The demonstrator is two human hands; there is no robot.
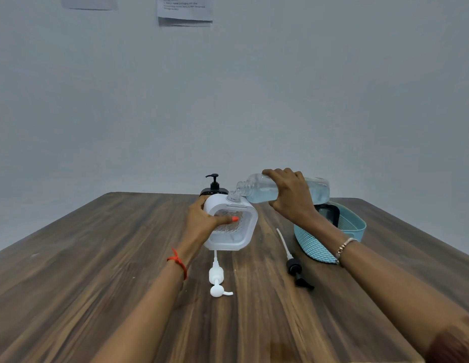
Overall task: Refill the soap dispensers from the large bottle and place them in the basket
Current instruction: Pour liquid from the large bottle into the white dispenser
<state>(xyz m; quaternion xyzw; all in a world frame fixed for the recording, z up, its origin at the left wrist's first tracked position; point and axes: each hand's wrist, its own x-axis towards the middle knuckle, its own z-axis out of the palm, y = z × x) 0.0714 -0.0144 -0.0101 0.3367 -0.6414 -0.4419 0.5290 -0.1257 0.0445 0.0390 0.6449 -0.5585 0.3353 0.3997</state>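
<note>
A white soap dispenser [247, 226] with an open neck stands at the table's middle. My left hand [204, 218] grips its left side, thumb across the front recess. My right hand [291, 195] holds the large clear bottle [262, 189] tipped on its side, its mouth at the dispenser's neck; pale blue liquid lies inside. Behind the white one stands a black dispenser [214, 186] with its pump on. A white pump [217, 280] and a black pump [296, 268] lie loose on the table. The light-blue basket [355, 226] at the right holds a black dispenser [329, 213].
The wooden table [97, 271] reaches back to a grey wall. Papers [185, 9] hang high on that wall. My right forearm crosses in front of the basket. Bare wood lies at the left and along the near edge.
</note>
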